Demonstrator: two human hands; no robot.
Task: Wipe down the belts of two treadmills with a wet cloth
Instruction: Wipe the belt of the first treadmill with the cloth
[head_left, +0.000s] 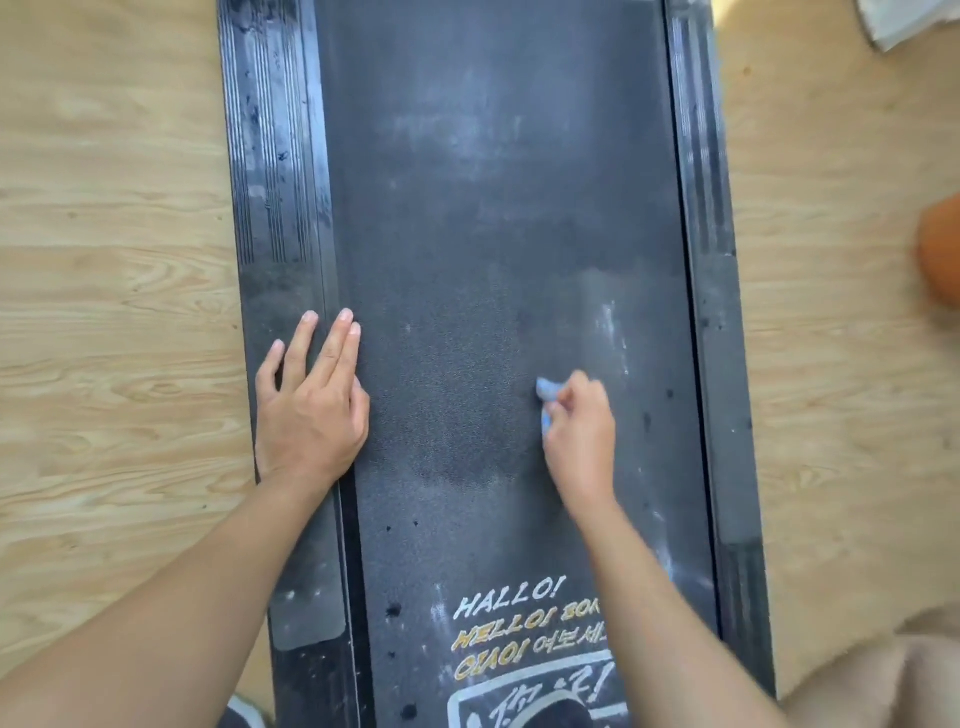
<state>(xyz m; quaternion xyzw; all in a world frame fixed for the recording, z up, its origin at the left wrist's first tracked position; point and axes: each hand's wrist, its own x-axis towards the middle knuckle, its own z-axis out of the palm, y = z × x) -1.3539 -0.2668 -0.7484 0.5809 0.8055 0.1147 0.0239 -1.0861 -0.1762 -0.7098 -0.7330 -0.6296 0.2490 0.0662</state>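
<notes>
A black treadmill belt (493, 218) runs up the middle of the head view, dusty with pale smears and printed greetings near the bottom. My right hand (579, 434) grips a small blue cloth (546, 389) bunched under its fingers and presses it on the belt right of centre. Most of the cloth is hidden by the hand. My left hand (311, 400) rests flat with straight fingers across the left side rail (278, 208) and the belt's left edge.
The right side rail (711, 260) borders the belt. Light wood floor (104, 260) lies on both sides. An orange object (940, 249) sits at the right edge, a white thing (909, 21) at the top right corner, beige fabric (883, 675) at bottom right.
</notes>
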